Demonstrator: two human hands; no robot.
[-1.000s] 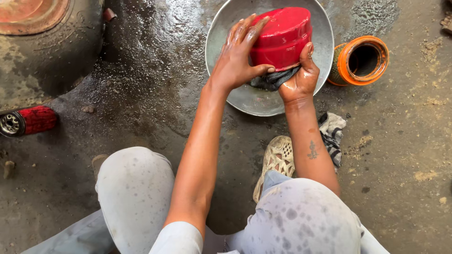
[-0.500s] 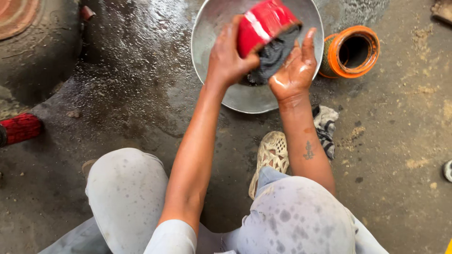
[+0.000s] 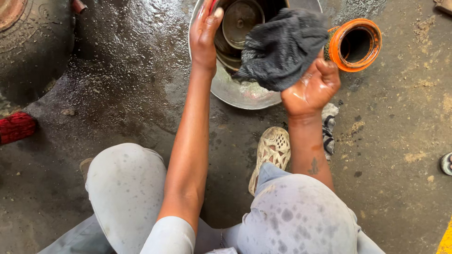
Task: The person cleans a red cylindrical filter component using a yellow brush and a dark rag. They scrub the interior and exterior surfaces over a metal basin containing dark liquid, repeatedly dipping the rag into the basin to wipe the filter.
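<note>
Two hands – rag, metal basin

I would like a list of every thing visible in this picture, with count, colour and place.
metal basin: one, silver, top centre on the floor
round part: one, dark metal, inside the basin
rag: one, dark grey, over the basin
cylinder filter: one, orange rim, right of the basin
red object: one, left edge
floor: wet, grey concrete
shoe: one, beige, below the basin
left hand: on the basin's left rim
right hand: holding the rag
</note>
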